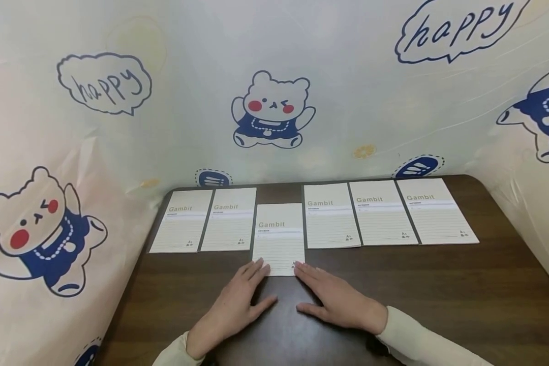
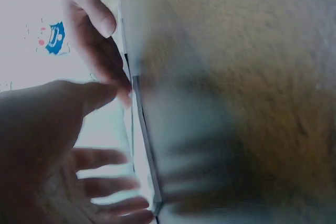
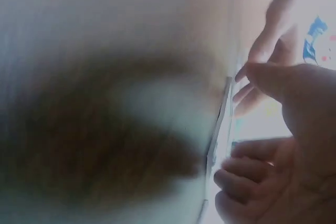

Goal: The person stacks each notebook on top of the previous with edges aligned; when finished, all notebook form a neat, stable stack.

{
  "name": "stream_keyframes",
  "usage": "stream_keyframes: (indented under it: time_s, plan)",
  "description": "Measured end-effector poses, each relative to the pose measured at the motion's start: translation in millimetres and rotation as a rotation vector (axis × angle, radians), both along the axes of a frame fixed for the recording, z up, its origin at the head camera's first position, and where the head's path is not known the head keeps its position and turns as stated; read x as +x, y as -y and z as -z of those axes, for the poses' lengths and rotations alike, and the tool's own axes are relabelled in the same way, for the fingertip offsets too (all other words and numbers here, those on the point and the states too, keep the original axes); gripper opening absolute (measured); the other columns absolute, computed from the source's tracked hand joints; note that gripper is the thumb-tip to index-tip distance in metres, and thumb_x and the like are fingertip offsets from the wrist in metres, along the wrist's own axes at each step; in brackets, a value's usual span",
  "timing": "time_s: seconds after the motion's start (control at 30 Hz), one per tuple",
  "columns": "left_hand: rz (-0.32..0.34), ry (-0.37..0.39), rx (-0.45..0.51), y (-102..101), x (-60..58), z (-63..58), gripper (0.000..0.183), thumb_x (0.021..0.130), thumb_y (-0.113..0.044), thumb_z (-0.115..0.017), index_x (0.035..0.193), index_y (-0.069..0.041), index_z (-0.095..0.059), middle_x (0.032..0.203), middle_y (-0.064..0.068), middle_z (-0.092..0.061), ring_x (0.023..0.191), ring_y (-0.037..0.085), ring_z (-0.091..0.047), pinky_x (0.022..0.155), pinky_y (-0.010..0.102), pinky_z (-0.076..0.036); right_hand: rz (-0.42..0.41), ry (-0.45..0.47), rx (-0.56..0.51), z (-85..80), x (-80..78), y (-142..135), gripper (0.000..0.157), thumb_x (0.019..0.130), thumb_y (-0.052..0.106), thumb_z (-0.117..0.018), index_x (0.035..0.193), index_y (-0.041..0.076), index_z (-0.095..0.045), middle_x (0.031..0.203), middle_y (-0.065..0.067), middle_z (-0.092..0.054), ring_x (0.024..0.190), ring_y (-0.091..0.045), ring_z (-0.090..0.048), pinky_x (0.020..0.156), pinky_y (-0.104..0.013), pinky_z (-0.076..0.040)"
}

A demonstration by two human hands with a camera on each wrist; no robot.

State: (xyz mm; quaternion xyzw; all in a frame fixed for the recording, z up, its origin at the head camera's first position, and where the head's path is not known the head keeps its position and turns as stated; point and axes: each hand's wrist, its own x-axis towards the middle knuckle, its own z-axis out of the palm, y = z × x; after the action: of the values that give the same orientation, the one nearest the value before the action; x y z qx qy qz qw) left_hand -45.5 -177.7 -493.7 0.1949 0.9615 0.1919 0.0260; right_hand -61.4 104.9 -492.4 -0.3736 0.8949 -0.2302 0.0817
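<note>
A white Gambit notebook (image 1: 279,244) lies flat on the dark wooden table, nearer to me than the others in the row. My left hand (image 1: 238,302) rests its fairly straight fingertips on the near left corner of this notebook. On its near right corner lie the extended fingertips of my right hand (image 1: 336,300). Both thumbs point inward over the tabletop, apart from each other. From the left wrist view, the left hand (image 2: 58,166) has its fingers spread beside the notebook's thin edge. The right hand (image 3: 294,156) appears in its own wrist view, its fingertips at the notebook edge.
Two matching notebooks (image 1: 229,218) lie to the left and three more notebooks (image 1: 384,213) to the right, along the table's far side. The brown table (image 1: 439,290) has rounded far corners. A printed cloth (image 1: 187,101) with bears hangs behind and at both sides.
</note>
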Motion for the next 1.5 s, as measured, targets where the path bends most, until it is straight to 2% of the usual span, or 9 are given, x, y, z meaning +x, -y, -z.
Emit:
stream_keyframes:
  time_s: [0.2, 0.33, 0.43, 0.53, 0.8, 0.93, 1.07, 1.33, 1.5]
  plan:
    - [-0.224, -0.044, 0.226, 5, -8.5, -1.1, 0.067, 0.095, -0.042, -0.076, 0.148, -0.005, -0.057, 0.151, 0.021, -0.058, 0.136, 0.039, -0.059, 0.107, 0.057, -0.052, 0.193, 0.169, -0.255, -5.2, -3.5, 1, 0.077, 0.100, 0.033, -0.071, 0.158, -0.005, -0.038, 0.163, -0.022, -0.043, 0.150, -0.034, -0.045, 0.119, -0.054, -0.042]
    - [-0.336, 0.000, 0.289, 10, -12.4, -1.5, 0.067, 0.095, -0.041, -0.076, 0.147, -0.002, -0.057, 0.139, 0.018, -0.068, 0.126, 0.035, -0.066, 0.103, 0.053, -0.055, 0.284, 0.415, -0.414, -9.6, -4.4, 0, 0.078, 0.100, 0.031, -0.071, 0.158, -0.007, -0.035, 0.161, -0.026, -0.043, 0.148, -0.039, -0.047, 0.118, -0.051, -0.042]
    - [-0.372, 0.047, 0.343, 12, -13.6, -1.6, 0.067, 0.096, -0.039, -0.076, 0.147, -0.001, -0.056, 0.134, 0.018, -0.071, 0.122, 0.032, -0.070, 0.100, 0.048, -0.058, 0.316, 0.646, -0.542, -10.3, -4.7, 0, 0.078, 0.102, 0.026, -0.068, 0.160, -0.008, -0.028, 0.165, -0.028, -0.036, 0.151, -0.043, -0.042, 0.118, -0.044, -0.043]
    - [-0.387, 0.099, 0.413, 12, -14.4, -2.9, 0.066, 0.097, -0.038, -0.075, 0.148, -0.001, -0.055, 0.135, 0.018, -0.071, 0.121, 0.030, -0.071, 0.099, 0.042, -0.060, 0.344, 0.791, -0.633, -11.4, -4.3, 2, 0.078, 0.102, 0.021, -0.066, 0.161, -0.009, -0.024, 0.167, -0.029, -0.029, 0.154, -0.044, -0.036, 0.118, -0.039, -0.044]
    - [-0.462, 0.282, 0.652, 16, -18.7, -14.2, 0.061, 0.099, -0.039, -0.072, 0.147, -0.004, -0.057, 0.135, 0.020, -0.070, 0.123, 0.033, -0.070, 0.098, 0.042, -0.060, 0.486, 1.127, -0.939, -21.9, -8.2, 8, 0.073, 0.105, 0.012, -0.056, 0.162, -0.010, -0.016, 0.170, -0.031, -0.020, 0.159, -0.042, -0.022, 0.129, -0.054, -0.024]
    - [-0.508, 0.398, 0.767, 21, -19.7, -16.5, 0.061, 0.100, -0.037, -0.070, 0.149, -0.004, -0.054, 0.139, 0.022, -0.067, 0.130, 0.034, -0.065, 0.102, 0.040, -0.058, 0.551, 1.166, -1.021, -20.2, -11.8, 8, 0.065, 0.106, 0.008, -0.051, 0.160, -0.013, -0.020, 0.166, -0.034, -0.026, 0.154, -0.042, -0.034, 0.127, -0.056, -0.030]
    - [-0.527, 0.482, 0.880, 23, -21.8, -13.3, 0.058, 0.102, -0.024, -0.070, 0.151, 0.000, -0.050, 0.145, 0.025, -0.060, 0.131, 0.032, -0.063, 0.100, 0.027, -0.057, 0.577, 1.150, -1.009, -14.1, -16.1, 6, 0.064, 0.106, 0.006, -0.052, 0.158, -0.014, -0.022, 0.163, -0.036, -0.031, 0.145, -0.034, -0.048, 0.122, -0.051, -0.041]
    - [-0.554, 0.520, 1.003, 23, -34.0, -4.6, 0.051, 0.096, 0.004, -0.067, 0.145, 0.005, -0.056, 0.128, 0.024, -0.058, 0.101, 0.019, -0.069, 0.087, 0.027, -0.062, 0.550, 1.106, -0.939, -7.6, -28.1, 6, 0.062, 0.103, 0.005, -0.061, 0.152, -0.019, -0.033, 0.151, -0.036, -0.048, 0.118, -0.014, -0.066, 0.103, -0.033, -0.057]
    - [-0.548, 0.540, 1.033, 24, -36.6, -4.9, 0.050, 0.093, 0.009, -0.067, 0.142, 0.006, -0.058, 0.125, 0.022, -0.056, 0.094, 0.019, -0.069, 0.086, 0.029, -0.063, 0.578, 1.096, -0.914, -7.6, -32.7, 6, 0.054, 0.101, 0.006, -0.065, 0.146, -0.017, -0.047, 0.134, -0.023, -0.067, 0.102, -0.007, -0.068, 0.091, -0.027, -0.060]
